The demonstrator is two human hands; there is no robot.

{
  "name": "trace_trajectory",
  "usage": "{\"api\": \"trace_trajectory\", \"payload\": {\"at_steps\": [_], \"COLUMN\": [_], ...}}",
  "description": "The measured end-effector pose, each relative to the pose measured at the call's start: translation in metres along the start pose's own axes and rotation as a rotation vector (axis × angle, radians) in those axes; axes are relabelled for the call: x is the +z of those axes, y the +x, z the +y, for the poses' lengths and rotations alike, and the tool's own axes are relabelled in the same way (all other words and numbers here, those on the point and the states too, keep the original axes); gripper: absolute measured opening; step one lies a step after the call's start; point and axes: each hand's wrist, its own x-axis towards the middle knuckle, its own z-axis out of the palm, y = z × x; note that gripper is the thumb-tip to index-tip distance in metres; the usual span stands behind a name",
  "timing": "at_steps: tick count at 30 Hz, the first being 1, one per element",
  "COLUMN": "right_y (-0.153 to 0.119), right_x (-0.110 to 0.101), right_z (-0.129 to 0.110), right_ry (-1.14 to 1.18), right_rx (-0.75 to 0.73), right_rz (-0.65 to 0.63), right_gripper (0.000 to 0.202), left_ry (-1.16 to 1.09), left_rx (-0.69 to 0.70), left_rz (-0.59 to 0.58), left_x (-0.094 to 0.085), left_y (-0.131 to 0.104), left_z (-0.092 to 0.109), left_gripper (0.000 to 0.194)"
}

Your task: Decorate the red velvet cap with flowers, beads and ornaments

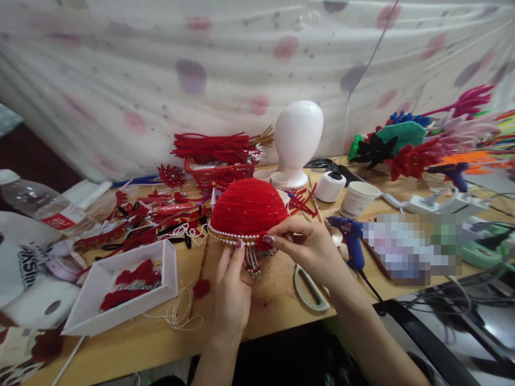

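my left hand (233,289) rests on the bench (265,305) in front of me, fingers curled up against the lower edge of the red dome hat (247,206), with the thumb tip touching the row of pearl trim (225,237) that runs along its rim. my right hand (309,246) comes in from the right and pinches a small red pompom (263,241) between thumb and fingers, holding it right at the hat's rim where a little bead tassel (252,262) hangs down. the hat sits near the middle of the bench, just beyond both hands. a second red pompom (201,288) lies on the wood to the left of my left wrist, next to a loose coil of white string (177,313). further left is a white tray (120,289) holding red tassels. to the right of my right hand a blue glue gun (352,238) stands on the bench, and a pair of scissors (308,289) with pale handles lies under my right wrist. behind the hat are a red basket (219,174) stuffed with red stems, a white foam head (298,139), a roll of white thread (330,186) and a white cup (359,197). a plastic bottle (40,206) lies at the far left.
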Motion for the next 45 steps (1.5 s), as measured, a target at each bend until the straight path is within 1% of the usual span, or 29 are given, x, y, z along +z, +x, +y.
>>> {"api": "trace_trajectory", "payload": {"at_steps": [3,6,9,12,16,22,25,28,32,35,39,45], "right_y": [0.004,0.007,0.007,0.006,0.006,0.005,0.003,0.002,0.004,0.008,0.011,0.016], "right_x": [-0.001,-0.003,-0.002,0.000,0.001,0.003,0.004,0.005,0.004,0.002,0.000,-0.001], "right_z": [-0.003,-0.003,-0.001,0.003,0.006,0.006,0.006,0.004,0.001,-0.002,-0.005,-0.008], "right_ry": [-0.074,-0.101,-0.090,-0.055,-0.058,-0.023,-0.064,-0.086,-0.149,-0.188,-0.220,-0.261], "right_rx": [0.026,0.036,0.019,0.015,-0.011,-0.032,-0.056,-0.083,-0.139,-0.164,-0.179,-0.150], "right_rz": [-0.033,-0.057,-0.037,-0.016,-0.006,0.006,0.022,0.007,0.007,0.011,0.018,-0.015], "right_gripper": [0.008,0.005,0.008,0.012,0.010,0.009,0.013,0.014,0.012,0.009,0.009,0.010], "left_ry": [0.002,0.002,0.023,0.057,0.049,0.100,0.075,0.050,0.062,0.065,0.073,0.111], "left_rx": [-0.001,-0.004,0.013,0.020,-0.002,0.034,0.027,0.015,0.013,0.027,0.037,0.053], "left_rz": [-0.002,-0.023,-0.069,-0.103,-0.128,-0.121,-0.117,-0.101,-0.069,-0.083,-0.105,-0.112], "left_x": [-0.001,-0.002,-0.002,-0.003,-0.005,-0.005,-0.006,-0.010,-0.013,-0.012,-0.011,-0.010], "left_y": [0.001,0.002,0.000,-0.001,0.000,0.003,0.004,0.005,0.009,0.010,0.009,0.009], "left_z": [0.000,0.000,0.000,0.002,0.004,0.002,0.004,0.005,0.007,0.006,0.007,0.008], "left_gripper": [0.032,0.037,0.040,0.049,0.054,0.047,0.044,0.040,0.034,0.033,0.032,0.033]}}
